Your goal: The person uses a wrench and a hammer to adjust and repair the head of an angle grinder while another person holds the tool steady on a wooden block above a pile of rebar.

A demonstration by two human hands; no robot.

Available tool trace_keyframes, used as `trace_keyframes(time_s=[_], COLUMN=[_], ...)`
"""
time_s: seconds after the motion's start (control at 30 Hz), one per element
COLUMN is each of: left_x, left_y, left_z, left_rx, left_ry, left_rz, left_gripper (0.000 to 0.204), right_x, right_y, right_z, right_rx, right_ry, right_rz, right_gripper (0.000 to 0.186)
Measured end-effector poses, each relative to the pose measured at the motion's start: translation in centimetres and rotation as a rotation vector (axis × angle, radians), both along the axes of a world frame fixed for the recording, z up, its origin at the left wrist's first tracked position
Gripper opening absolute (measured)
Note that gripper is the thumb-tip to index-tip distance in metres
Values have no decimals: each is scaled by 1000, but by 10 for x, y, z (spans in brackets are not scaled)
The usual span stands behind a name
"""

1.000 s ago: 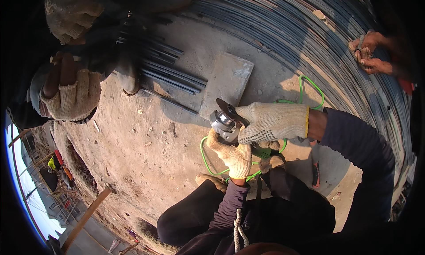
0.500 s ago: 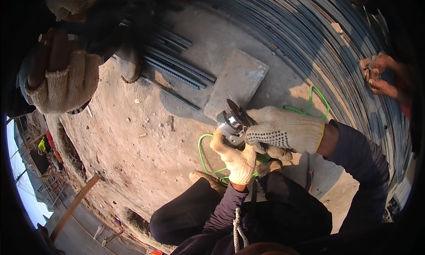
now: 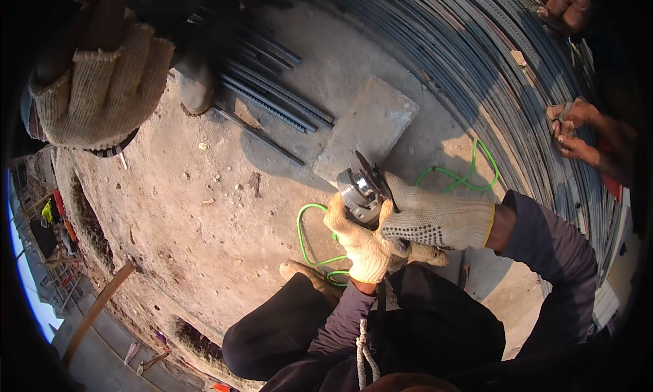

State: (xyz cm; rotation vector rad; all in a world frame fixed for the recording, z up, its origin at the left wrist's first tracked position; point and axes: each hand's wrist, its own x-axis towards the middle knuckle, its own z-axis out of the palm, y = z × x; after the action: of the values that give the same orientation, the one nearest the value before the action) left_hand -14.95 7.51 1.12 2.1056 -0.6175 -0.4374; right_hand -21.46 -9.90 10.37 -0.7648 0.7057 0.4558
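The angle grinder (image 3: 364, 200) sits just on the near side of a flat slab (image 3: 371, 130), held up in front of you. Your left hand (image 3: 362, 248) grasps its head; your right hand (image 3: 439, 220) is closed against it beside the dark disc (image 3: 371, 173), though its fingertips are partly hidden. If the switch got knocked with power on, the disc could catch your glove's loose knit; you can't tell from here whether it's live. The green cord (image 3: 300, 232) loops left of your hands, near your left foot (image 3: 307, 275), so a shift of that foot could snag it and tug the tool. Below you is dusty, pebble-strewn ground (image 3: 170, 229), part sunlit. Cut bars (image 3: 275, 99) lie far left, long rods (image 3: 469, 58) curve along the far right, and co-workers' hands show at both sides: a gloved one (image 3: 102, 96) left, bare ones (image 3: 581, 130) right
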Motion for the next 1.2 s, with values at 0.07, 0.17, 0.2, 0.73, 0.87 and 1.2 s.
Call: trace_keyframes(time_s=[0.07,0.17,0.2,0.73,0.87,1.2], left_x=[-2,-4,-3,5,5,4], left_y=[2,4,5,-5,-6,-1], left_z=[-1,-6,-5,5,8,2], left_rx=[30,-24,-12,-50,-51,-70], left_ry=[-13,3,-11,-61,-87,-69], left_rz=[5,-7,-14,-23,-32,-40], left_gripper=[87,88,88,86,85,84], right_x=[-1,-4,-5,-31,-43,-7], right_y=[-1,-7,-9,-28,-30,-15], right_z=[-2,-11,-14,-39,-56,-14], right_rx=[105,298,366,535,702,-223], right_ry=[22,88,107,235,98,101], right_rz=[-31,-90,-108,57,133,294], right_gripper=[30,35,37,39,38,47])
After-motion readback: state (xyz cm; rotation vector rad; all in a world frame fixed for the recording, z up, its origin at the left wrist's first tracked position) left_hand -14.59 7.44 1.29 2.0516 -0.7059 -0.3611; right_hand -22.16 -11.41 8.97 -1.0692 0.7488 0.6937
